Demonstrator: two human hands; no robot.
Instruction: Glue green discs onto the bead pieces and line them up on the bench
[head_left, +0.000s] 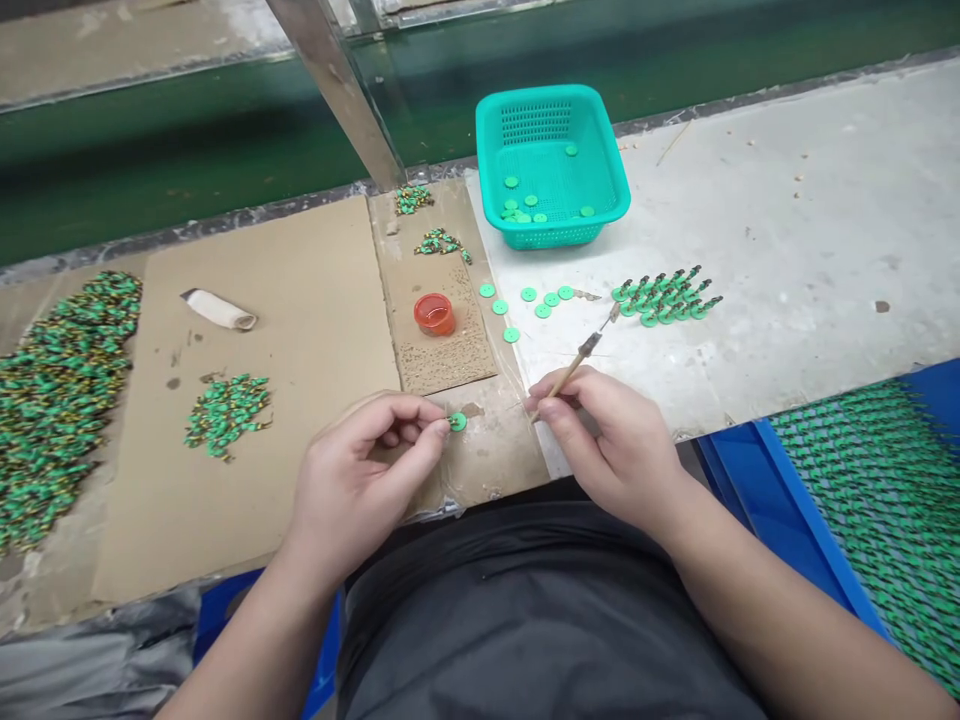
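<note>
pinching green disc [457,422] in left hand [360,480] grip, brush [581,360] alongside

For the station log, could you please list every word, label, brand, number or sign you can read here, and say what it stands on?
There is none to read: no word, number, label or brand shows anywhere.
Teal basket: plain mesh, no marking.
Orange cup: no print visible.
Green disc held in the left hand: too small to show any marking.
Brush in the right hand: plain handle.
Blue bin: bare rim.
</note>
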